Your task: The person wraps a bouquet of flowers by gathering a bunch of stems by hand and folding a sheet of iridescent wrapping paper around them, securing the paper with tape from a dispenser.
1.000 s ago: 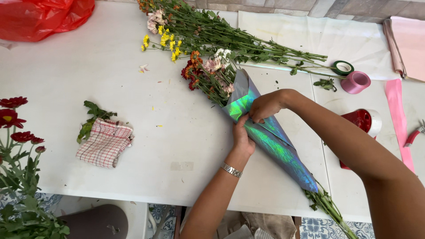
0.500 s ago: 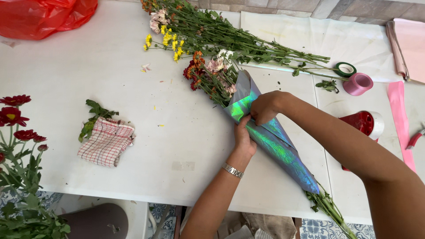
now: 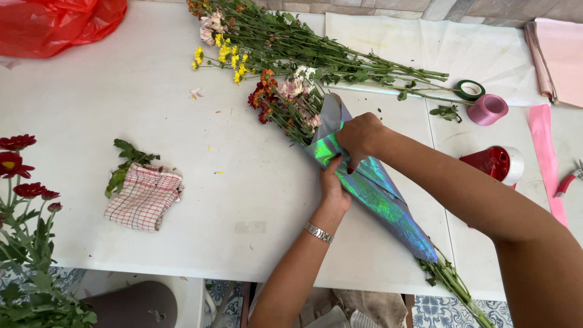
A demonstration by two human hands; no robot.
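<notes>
Both hands pinching an iridescent wrap around a bouquet on the white table

Left hand (image 3: 333,185) and right hand (image 3: 359,138) clamp the holographic wrapping sheet (image 3: 376,194) mid-cone; bare white table (image 3: 91,103) lies leftward, stems (image 3: 452,285) overhang the near edge.

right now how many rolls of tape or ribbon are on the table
3. A green roll lies far right beside the loose stems, a pink roll touches it just nearer, and a red roll sits past the right arm. Others may be hidden behind the arm.
</notes>
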